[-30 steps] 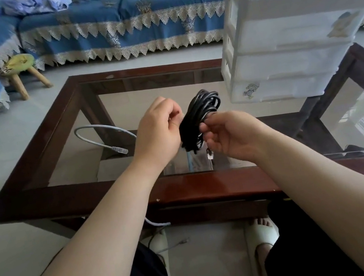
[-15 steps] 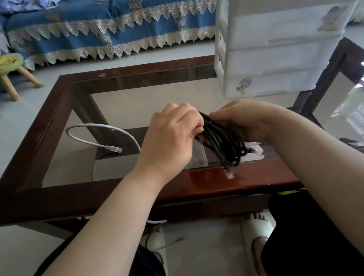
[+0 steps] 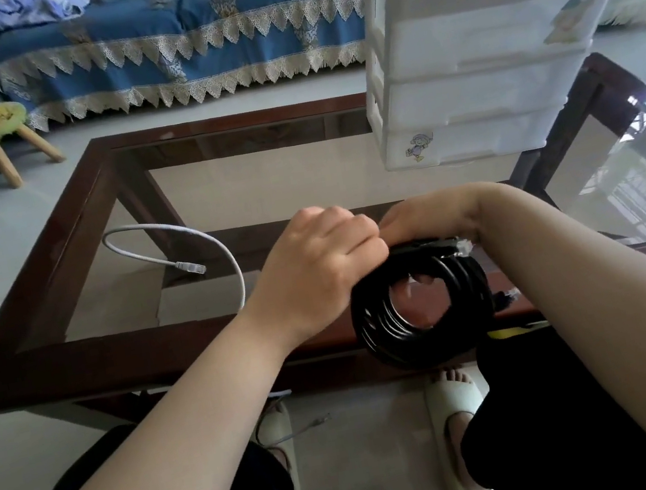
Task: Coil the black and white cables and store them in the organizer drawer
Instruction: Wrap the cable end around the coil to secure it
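Home living room, blue lace-trimmed sofa [image 3: 187,22], glass coffee table [image 3: 67,246], small stool [image 3: 0,124]

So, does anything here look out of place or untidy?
Yes: the white cable lies loose and uncoiled on the glass table, trailing over its near edge. The black cable is a neat coil held by both hands.
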A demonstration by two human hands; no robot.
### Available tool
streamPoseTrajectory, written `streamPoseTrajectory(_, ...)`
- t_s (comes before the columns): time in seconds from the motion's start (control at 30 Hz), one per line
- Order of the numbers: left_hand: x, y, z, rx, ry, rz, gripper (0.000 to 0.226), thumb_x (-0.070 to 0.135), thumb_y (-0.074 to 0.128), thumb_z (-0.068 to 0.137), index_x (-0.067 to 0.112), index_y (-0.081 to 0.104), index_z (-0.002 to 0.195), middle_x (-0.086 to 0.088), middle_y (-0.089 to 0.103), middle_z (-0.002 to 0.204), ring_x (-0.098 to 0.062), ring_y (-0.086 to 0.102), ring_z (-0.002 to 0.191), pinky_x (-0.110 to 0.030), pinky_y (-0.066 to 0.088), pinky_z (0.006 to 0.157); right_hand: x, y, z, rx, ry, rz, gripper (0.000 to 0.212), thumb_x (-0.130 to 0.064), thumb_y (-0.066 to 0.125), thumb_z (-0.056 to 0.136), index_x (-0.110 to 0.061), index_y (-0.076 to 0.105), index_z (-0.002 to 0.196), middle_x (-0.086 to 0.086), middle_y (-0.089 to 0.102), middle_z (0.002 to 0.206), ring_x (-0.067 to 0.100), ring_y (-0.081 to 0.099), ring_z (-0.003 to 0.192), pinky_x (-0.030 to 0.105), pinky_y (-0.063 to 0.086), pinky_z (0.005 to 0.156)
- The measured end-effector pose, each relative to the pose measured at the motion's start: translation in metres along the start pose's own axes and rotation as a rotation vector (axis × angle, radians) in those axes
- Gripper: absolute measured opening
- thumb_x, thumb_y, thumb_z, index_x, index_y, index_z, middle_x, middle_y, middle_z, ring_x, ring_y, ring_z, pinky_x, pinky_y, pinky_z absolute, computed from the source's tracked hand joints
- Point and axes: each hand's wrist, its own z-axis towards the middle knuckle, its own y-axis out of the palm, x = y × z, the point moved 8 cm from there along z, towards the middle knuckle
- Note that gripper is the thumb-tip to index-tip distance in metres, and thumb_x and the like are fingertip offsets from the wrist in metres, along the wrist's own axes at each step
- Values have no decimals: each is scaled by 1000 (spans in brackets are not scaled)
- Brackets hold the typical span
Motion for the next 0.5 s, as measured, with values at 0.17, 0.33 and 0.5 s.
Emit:
streamPoseTrajectory(0.17,16,0,2,35,50,-43,30,3,44,97,12,69,83,-5,67,87,-25,63,78,-37,47,70,6,5,-6,-92,24,-120,25,-17,49,94,-3,64,78,14,66,63,13,58,44,18,45,42)
streamPoseTrajectory(0.33,-15,-4,1,72,-277,-114,20,25,60,93,10,71,88,-6,63,87,-27,58,77,-44,45,67,-1,-6,-3,17,-128,168,27,-23,46,99,1,58,96,14,65,67,15,61,49,22,50,45)
streamPoseTrajectory(0.5,-51,-4,-10,35,-596,-56,35,47,55,89,13,57,84,2,53,79,-19,50,71,-37,44,62,-11,-22,1,331,-271,336,26,-34,56,94,-8,59,96,9,68,76,19,65,64,32,52,61)
